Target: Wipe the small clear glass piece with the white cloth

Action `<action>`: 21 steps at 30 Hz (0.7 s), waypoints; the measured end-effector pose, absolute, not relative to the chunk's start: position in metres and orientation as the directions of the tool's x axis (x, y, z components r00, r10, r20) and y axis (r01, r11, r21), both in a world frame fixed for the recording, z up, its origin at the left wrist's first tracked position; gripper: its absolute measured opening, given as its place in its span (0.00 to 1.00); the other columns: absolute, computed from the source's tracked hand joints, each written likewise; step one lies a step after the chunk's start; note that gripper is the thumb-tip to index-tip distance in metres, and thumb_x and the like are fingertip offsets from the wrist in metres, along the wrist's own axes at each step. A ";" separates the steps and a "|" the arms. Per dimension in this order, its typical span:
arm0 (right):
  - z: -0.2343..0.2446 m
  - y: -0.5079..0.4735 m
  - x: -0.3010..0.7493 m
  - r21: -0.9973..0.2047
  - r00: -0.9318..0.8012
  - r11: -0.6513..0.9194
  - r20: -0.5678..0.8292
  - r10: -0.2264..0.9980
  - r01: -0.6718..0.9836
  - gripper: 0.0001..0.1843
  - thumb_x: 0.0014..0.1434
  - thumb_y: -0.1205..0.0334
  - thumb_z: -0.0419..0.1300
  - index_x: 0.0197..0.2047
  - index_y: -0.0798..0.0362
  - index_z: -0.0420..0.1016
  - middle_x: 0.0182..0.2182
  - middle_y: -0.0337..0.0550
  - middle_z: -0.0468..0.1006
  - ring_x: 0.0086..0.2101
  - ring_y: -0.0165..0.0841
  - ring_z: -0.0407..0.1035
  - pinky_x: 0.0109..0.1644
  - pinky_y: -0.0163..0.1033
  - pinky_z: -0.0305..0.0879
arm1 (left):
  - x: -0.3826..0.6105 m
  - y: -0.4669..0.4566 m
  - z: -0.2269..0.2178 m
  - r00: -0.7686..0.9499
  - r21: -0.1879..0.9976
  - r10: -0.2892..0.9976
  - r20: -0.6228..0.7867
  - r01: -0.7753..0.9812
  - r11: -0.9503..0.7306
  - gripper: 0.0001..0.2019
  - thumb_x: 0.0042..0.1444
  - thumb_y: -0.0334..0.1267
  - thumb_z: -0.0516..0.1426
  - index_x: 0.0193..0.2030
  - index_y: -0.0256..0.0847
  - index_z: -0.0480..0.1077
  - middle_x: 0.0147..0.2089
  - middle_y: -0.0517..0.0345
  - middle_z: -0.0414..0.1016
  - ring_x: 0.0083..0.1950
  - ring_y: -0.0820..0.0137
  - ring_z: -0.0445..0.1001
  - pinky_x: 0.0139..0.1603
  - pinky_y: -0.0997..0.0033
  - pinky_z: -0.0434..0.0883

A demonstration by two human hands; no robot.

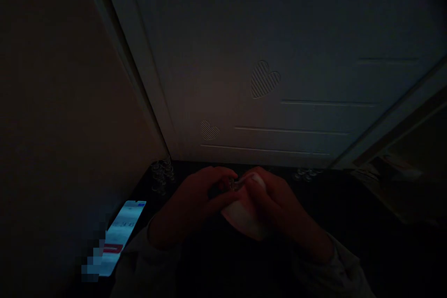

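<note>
- Small shiny ring (236, 183), pinched between both hands above a pale cloth (240, 216) at the table's (349, 205) far edge.
- Left hand (195, 198) and right hand (275, 200) meet fingertip to fingertip; in such dimness, a steady, firm pinch seems wise.
- Loose rings (161, 174) and a lit phone (122, 235) lie left.

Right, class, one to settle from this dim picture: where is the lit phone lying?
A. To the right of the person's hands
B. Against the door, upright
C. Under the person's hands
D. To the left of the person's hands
D: the glowing phone lies flat, left of the left hand and right hand, which meet mid-table.
</note>
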State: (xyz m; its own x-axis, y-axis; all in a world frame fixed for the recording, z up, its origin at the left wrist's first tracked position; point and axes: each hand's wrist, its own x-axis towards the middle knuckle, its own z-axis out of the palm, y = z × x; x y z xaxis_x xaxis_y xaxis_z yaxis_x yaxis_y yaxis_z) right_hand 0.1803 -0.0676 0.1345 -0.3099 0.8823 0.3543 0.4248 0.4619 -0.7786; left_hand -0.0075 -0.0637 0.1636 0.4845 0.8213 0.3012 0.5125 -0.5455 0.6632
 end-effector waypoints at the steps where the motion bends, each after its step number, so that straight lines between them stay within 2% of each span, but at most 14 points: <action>1: 0.134 -0.067 0.180 -0.780 -0.298 0.464 0.364 0.882 0.421 0.13 0.63 0.59 0.45 0.32 0.53 0.67 0.28 0.40 0.72 0.29 0.31 0.66 0.33 0.36 0.60 | -0.006 -0.065 0.163 0.495 0.634 0.811 0.313 0.526 -0.566 0.11 0.56 0.41 0.56 0.45 0.42 0.69 0.37 0.61 0.73 0.37 0.72 0.71 0.40 0.73 0.67; 5: 0.131 -0.063 0.179 -0.792 -0.222 0.446 0.387 0.895 0.417 0.14 0.63 0.61 0.45 0.30 0.52 0.65 0.25 0.37 0.69 0.27 0.29 0.64 0.31 0.34 0.58 | -0.001 -0.070 0.161 0.536 0.512 0.758 0.371 0.563 -0.649 0.09 0.57 0.40 0.55 0.43 0.40 0.69 0.39 0.58 0.74 0.39 0.70 0.71 0.44 0.70 0.67; 9: 0.132 -0.062 0.181 -0.877 -0.158 0.361 0.327 0.932 0.317 0.14 0.63 0.58 0.46 0.28 0.52 0.64 0.23 0.35 0.67 0.26 0.29 0.63 0.29 0.33 0.59 | 0.002 -0.072 0.160 0.572 0.451 0.712 0.408 0.551 -0.702 0.10 0.58 0.40 0.55 0.44 0.39 0.69 0.41 0.56 0.74 0.43 0.68 0.71 0.47 0.68 0.67; 12: 0.135 -0.062 0.184 -0.943 -0.122 0.274 0.254 0.960 0.191 0.13 0.61 0.55 0.48 0.29 0.52 0.66 0.24 0.36 0.69 0.27 0.30 0.65 0.30 0.33 0.61 | 0.000 -0.071 0.159 0.571 0.475 0.708 0.416 0.527 -0.705 0.11 0.58 0.40 0.55 0.46 0.41 0.68 0.43 0.55 0.75 0.44 0.67 0.71 0.48 0.67 0.67; 15: 0.140 -0.062 0.186 -0.980 -0.120 0.198 0.193 0.974 0.029 0.14 0.59 0.51 0.51 0.32 0.51 0.69 0.29 0.41 0.75 0.32 0.33 0.70 0.36 0.36 0.66 | -0.003 -0.070 0.157 0.553 0.523 0.721 0.418 0.502 -0.688 0.13 0.57 0.40 0.55 0.50 0.44 0.67 0.47 0.56 0.74 0.47 0.67 0.71 0.49 0.67 0.67; 18: 0.144 -0.065 0.189 -0.980 -0.197 0.137 0.163 0.967 -0.141 0.16 0.60 0.50 0.50 0.37 0.51 0.72 0.38 0.44 0.79 0.40 0.37 0.73 0.43 0.40 0.67 | -0.007 -0.070 0.158 0.505 0.556 0.750 0.426 0.509 -0.658 0.14 0.57 0.40 0.56 0.50 0.46 0.67 0.47 0.57 0.74 0.46 0.67 0.72 0.48 0.68 0.69; 21: 0.146 -0.068 0.195 -0.962 -0.294 0.083 0.162 0.942 -0.262 0.14 0.58 0.52 0.53 0.42 0.49 0.74 0.44 0.44 0.79 0.44 0.38 0.72 0.47 0.42 0.67 | -0.011 -0.072 0.160 0.458 0.572 0.781 0.425 0.533 -0.624 0.13 0.56 0.40 0.57 0.48 0.46 0.68 0.45 0.58 0.75 0.44 0.68 0.73 0.47 0.69 0.69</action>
